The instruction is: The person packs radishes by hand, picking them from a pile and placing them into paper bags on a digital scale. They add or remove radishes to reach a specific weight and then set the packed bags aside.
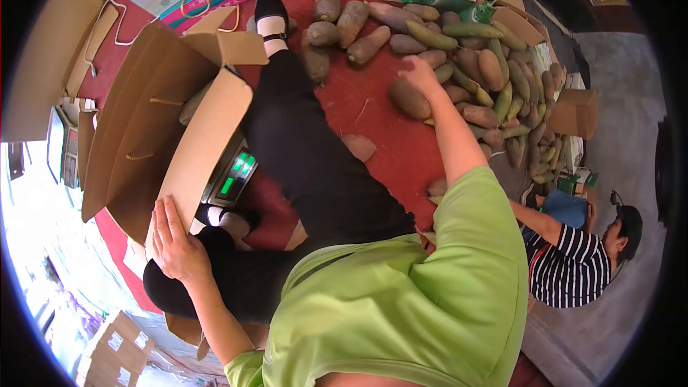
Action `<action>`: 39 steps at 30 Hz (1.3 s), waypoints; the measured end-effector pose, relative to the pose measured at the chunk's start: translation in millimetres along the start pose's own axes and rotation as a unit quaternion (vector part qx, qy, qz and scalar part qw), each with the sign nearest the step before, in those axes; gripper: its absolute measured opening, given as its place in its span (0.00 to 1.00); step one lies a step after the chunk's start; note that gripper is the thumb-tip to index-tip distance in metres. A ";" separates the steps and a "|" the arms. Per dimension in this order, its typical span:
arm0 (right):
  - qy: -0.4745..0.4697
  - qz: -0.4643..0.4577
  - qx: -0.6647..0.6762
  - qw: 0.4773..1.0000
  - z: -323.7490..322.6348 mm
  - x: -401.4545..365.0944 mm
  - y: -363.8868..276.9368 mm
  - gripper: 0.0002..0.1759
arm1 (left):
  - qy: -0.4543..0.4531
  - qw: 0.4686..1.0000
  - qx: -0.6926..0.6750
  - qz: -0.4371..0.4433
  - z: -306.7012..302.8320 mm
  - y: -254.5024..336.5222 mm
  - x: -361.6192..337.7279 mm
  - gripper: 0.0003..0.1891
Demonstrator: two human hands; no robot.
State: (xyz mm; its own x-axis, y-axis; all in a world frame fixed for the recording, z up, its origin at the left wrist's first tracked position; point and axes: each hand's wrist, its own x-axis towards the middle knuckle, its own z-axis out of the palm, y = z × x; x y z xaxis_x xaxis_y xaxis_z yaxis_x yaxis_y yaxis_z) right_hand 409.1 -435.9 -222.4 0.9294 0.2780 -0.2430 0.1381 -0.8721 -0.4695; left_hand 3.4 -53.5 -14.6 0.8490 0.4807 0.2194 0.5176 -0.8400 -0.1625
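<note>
Fingers of the right hand (419, 72) curl down over the upper end of a tuber (408, 99), just right of the frame's centre, at the near edge of the pile (494, 79). The back of the hand hides the fingertips, so I cannot tell whether they have closed round it. That tuber lies on the red mat (358, 111); its right side is against others of the pile and its left side is free.

Low in the left of the frame, the left hand (179, 244) lies flat and open on a flap of the box (165, 122), fingers spread, gripping nothing. The box sits tipped open on a scale (233, 172), whose green digits show between the flap and the black-clad leg (315, 165). A loose tuber (358, 147) lies alone on the mat beside that leg.

Judging by its look, the tuber under the hand is dense and fairly heavy for its bulk, hard and stiff, with a dull, earthy skin that should give good friction and not slide. It is thick in the middle and narrows at both ends. The belly seems the sound place to hold, palm over the top and fingers under the free left side. A narrow end would give poor purchase and might snap. Its neighbours may roll if it is dragged, and the skin would likely scuff or bruise if dropped.

In the lower right a second person (573, 265) in a striped top crouches well apart from both hands
</note>
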 end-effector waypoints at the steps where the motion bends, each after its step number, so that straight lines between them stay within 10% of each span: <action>1: -0.009 0.055 -0.016 0.998 5.1 -9.9 19.2 0.30 | -0.002 1.000 0.007 -0.003 0.8 0.4 -0.4 0.26; 6: -0.035 0.254 -0.019 0.966 24.9 -53.2 58.8 0.41 | -0.010 1.000 0.018 -0.006 4.3 -0.5 -1.8 0.26; 12: 0.018 0.204 -0.024 0.978 58.7 -64.5 81.7 0.50 | -0.009 1.000 0.018 -0.005 4.1 2.8 -0.4 0.27; 27: -0.195 0.163 -0.062 0.965 68.9 -97.8 31.0 0.65 | -0.001 0.999 0.037 0.016 8.0 -3.0 -1.6 0.27; 39: -0.217 0.157 0.131 0.954 111.5 -87.5 27.9 0.56 | 0.001 0.999 0.033 0.023 10.2 -3.9 -2.5 0.27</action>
State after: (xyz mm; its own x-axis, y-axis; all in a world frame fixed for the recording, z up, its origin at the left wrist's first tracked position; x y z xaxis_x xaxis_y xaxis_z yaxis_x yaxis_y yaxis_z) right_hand 293.5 -439.7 -308.8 0.6732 0.2100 -0.7091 -0.2672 -0.8250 -0.4980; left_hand 0.3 -48.8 -24.3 0.8723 0.4409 0.2114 0.4833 -0.8431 -0.2358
